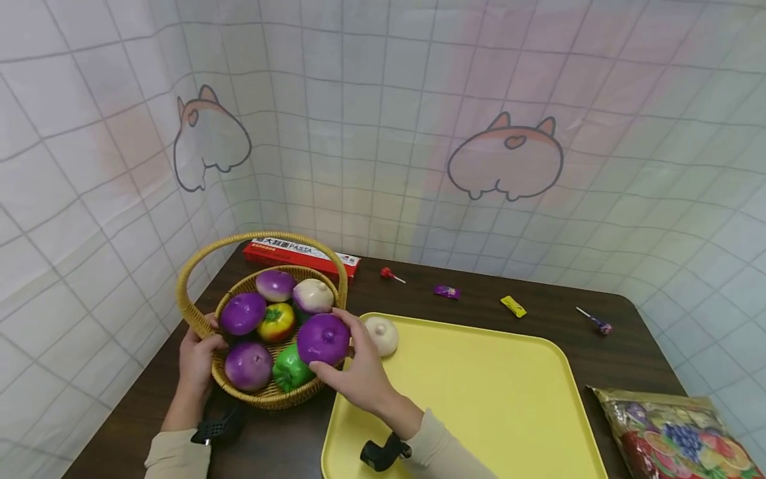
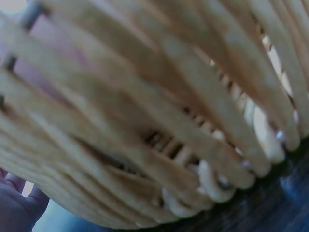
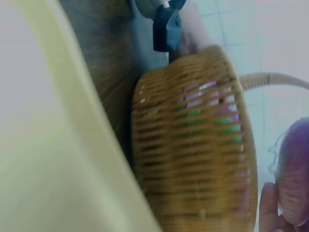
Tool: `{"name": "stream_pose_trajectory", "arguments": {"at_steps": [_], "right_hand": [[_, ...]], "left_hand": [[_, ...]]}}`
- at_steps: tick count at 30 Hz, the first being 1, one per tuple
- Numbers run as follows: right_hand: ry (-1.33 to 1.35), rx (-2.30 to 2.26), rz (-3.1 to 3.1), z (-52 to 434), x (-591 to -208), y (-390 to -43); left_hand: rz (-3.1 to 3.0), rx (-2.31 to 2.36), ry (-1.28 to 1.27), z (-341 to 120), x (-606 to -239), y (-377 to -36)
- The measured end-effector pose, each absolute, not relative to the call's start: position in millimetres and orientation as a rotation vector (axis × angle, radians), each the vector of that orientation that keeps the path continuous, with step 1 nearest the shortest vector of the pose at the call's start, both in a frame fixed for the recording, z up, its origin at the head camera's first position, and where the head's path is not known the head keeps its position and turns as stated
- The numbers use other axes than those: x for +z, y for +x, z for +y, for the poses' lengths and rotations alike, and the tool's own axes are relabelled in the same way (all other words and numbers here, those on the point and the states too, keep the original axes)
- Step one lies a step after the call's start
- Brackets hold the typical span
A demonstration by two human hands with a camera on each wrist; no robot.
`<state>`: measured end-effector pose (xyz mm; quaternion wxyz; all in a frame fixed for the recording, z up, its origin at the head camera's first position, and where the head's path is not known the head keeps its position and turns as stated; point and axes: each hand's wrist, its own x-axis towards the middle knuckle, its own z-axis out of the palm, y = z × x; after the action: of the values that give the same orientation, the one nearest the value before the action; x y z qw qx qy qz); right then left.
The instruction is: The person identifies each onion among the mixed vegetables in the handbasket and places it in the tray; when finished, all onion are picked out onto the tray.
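A wicker basket (image 1: 197,318) with a hoop handle stands at the table's left, filled with several toy vegetables in purple, white, green and yellow-red. My left hand (image 1: 200,349) grips the basket's near-left rim. My right hand (image 1: 353,362) holds a purple toy vegetable (image 1: 323,338) at the basket's right rim, beside the yellow tray (image 1: 497,399). A white toy vegetable (image 1: 383,334) lies in the tray's far-left corner. The left wrist view is filled by the basket's weave (image 2: 159,125). The right wrist view shows the basket's side (image 3: 193,145) and the purple vegetable (image 3: 294,174).
Along the table's back lie a red pasta box (image 1: 302,256), a red lollipop (image 1: 390,274), a purple candy (image 1: 447,291), a yellow candy (image 1: 513,306) and another lollipop (image 1: 595,321). A colourful snack bag (image 1: 676,432) lies at the front right. Tiled cloth walls close in behind and left.
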<state>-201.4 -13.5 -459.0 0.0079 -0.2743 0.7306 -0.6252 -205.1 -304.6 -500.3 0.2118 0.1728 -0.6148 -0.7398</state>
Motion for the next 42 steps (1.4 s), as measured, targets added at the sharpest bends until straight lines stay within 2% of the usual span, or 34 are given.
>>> {"name": "stream_pose_trajectory", "arguments": {"at_steps": [9, 17, 21, 28, 36, 42], "right_hand": [[-0.777, -2.035, 2.361, 34.5, -472.9, -203.8], [-0.557, -1.995, 2.518, 78.5, -447.7, -203.9], [-0.449, -1.968, 2.589, 93.7, -452.0, -209.0], [-0.288, -1.909, 2.651, 109.2, -466.3, -216.9], [-0.157, -1.838, 2.668, 135.1, -510.8, -240.2], [-0.100, -1.816, 2.641, 142.7, -517.8, -245.2]], "left_hand": [[-1.696, -2.037, 0.493, -304.3, -499.7, -205.5], [-1.701, -2.052, 0.469, -304.5, -499.7, -205.8], [-1.709, -2.052, 0.473, -304.9, -499.3, -205.6], [-1.744, -2.044, 0.492, -304.7, -500.5, -204.5], [-1.730, -2.045, 0.485, -303.9, -500.9, -204.6], [-1.743, -2.038, 0.487, -304.3, -500.9, -204.3]]}}
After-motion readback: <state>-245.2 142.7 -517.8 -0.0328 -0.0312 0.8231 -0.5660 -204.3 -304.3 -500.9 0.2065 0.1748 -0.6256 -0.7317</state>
